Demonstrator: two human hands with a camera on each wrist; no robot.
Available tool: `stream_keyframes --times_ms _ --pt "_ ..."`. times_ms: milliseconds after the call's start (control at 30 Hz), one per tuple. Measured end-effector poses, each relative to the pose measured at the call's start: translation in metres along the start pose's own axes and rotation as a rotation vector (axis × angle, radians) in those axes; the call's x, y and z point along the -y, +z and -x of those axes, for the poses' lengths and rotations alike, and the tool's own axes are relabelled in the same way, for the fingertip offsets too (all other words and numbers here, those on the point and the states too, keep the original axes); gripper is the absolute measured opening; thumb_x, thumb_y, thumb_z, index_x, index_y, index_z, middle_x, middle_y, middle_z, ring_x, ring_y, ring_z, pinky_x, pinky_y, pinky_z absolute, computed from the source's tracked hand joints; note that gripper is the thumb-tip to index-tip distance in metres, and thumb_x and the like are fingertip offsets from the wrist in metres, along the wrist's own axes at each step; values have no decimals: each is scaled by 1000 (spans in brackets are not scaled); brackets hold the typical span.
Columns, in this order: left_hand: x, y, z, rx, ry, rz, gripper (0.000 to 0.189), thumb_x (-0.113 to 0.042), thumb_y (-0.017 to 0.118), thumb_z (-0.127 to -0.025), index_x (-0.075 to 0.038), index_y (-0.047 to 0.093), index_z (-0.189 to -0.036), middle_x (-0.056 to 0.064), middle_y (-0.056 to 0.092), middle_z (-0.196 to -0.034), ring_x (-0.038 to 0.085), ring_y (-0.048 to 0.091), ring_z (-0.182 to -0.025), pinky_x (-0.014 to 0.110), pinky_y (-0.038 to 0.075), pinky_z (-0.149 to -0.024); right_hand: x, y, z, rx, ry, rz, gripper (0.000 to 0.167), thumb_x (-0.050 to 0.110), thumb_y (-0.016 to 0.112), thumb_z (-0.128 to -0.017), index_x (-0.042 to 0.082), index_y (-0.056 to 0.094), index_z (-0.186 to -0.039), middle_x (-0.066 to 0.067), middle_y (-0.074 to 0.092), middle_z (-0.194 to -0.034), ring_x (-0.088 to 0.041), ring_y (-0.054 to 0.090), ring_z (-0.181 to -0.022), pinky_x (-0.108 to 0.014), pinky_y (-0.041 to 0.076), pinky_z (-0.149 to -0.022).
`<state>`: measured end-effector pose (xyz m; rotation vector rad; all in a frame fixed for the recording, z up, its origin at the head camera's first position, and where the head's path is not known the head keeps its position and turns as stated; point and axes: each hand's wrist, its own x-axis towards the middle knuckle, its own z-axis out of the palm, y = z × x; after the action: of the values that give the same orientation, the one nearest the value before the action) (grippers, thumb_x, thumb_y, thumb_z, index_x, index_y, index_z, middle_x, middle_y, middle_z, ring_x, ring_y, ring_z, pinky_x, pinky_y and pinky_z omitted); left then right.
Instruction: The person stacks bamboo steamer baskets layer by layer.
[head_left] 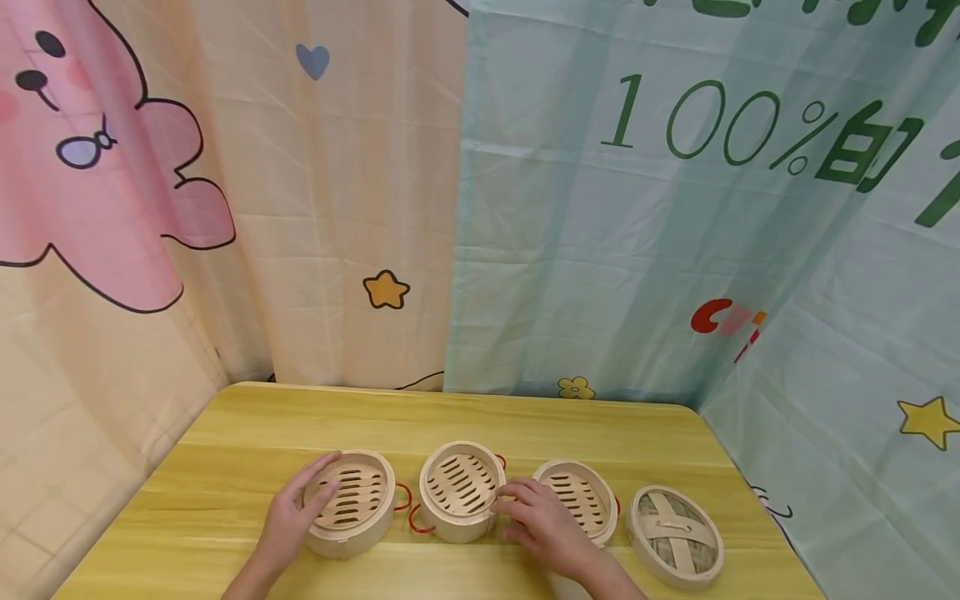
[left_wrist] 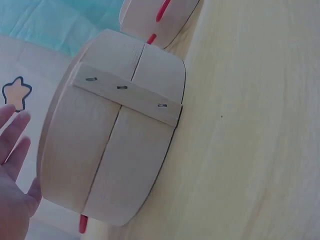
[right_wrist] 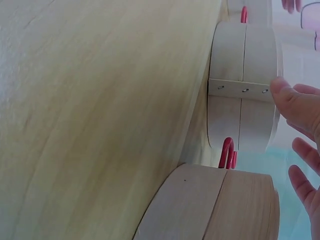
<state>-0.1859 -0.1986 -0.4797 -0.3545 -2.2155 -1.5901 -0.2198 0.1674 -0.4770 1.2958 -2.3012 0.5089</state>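
A row of bamboo steamer baskets with slotted bottoms and red cord handles stands upright on the wooden table. My left hand rests at the left steamer basket, its thumb and fingers spread across the left rim. In the left wrist view, the extended fingers show beside that basket's wall. The right hand reaches over to the middle steamer basket, fingertips at its right rim. From the right wrist, the thumb overlaps that rim while the other fingers stay loosely extended. My right hand partly hides the third steamer basket.
A round woven bamboo lid with a strap handle lies at the right end of the row. Behind the wooden table hang printed curtains, a beige one and a pale blue-green one.
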Motion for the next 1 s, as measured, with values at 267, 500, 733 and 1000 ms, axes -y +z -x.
stream_keyframes --times_ms 267,500,733,1000 --pt "9 -8 -8 -2 -367 145 58 -31 45 -97 0 26 -142 19 18 -148 38 8 -134 58 13 -103 0 6 -2 20 -25 -1 33 16 76 -70 18 65 -101 -1 58 -110 -20 50 -107 -40 44 -86" --pt "14 -12 -13 41 -501 168 67 -41 35 -98 3 12 -144 19 13 -149 35 8 -135 48 11 -107 -1 10 -5 17 -34 -3 33 13 76 -70 13 62 -99 -2 60 -109 -21 52 -106 -39 44 -87" --pt "26 -11 -9 -137 -436 40 44 -22 32 -101 5 35 -136 19 39 -137 7 40 -119 10 30 -92 -2 13 -9 40 -18 -5 33 11 75 -72 11 62 -102 -1 60 -108 -21 52 -105 -38 44 -88" --pt "41 -9 -6 -190 -452 44 47 -27 37 -100 7 42 -131 17 42 -131 -23 38 -93 7 32 -87 -4 13 -14 92 1 -19 27 7 72 -76 8 66 -102 -1 60 -104 -20 52 -104 -35 44 -89"
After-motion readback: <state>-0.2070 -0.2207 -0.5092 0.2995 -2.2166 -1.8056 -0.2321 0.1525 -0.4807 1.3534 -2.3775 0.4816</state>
